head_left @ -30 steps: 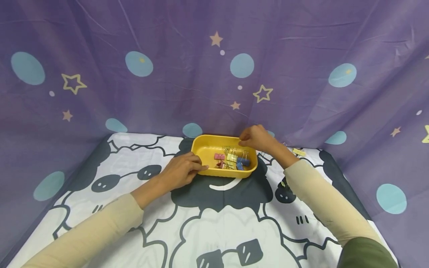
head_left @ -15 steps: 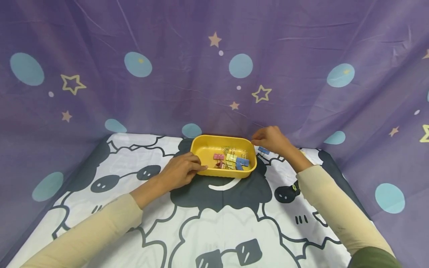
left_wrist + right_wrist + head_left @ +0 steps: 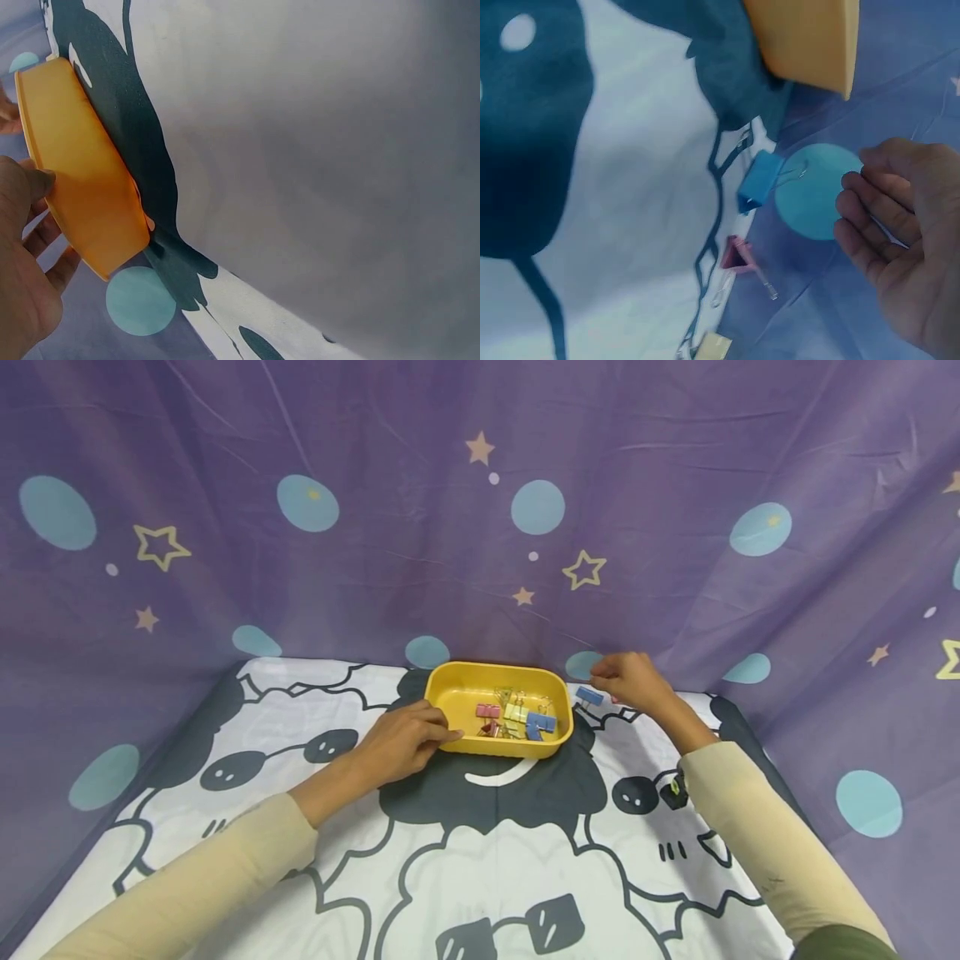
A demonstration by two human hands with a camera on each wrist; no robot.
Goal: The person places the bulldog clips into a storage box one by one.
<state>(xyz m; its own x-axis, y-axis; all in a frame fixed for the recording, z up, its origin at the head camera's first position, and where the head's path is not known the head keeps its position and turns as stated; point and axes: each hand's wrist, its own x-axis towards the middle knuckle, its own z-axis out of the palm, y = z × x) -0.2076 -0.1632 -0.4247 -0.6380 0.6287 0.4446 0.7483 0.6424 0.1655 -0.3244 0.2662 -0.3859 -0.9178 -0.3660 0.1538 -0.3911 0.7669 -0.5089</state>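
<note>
My left hand grips the near left rim of a yellow plastic tray, thumb against its outer wall in the left wrist view. Pink, yellow and blue binder clips lie in the tray's right part. To the right of the tray, my right hand hovers near the cloth's back edge, fingers loosely curled around nothing. Close by in the right wrist view are a blue binder clip, a pink binder clip and a partly cut-off yellow binder clip.
A white cloth with dark sheep drawings covers the table. Purple curtain with stars and dots rises directly behind the tray and along both sides. Something small, black and green shows beside the right sleeve.
My right hand has moved right, from over the tray's far right corner to above the cloth. The blue clip beside the tray has come into view. The left hand stays on the rim.
</note>
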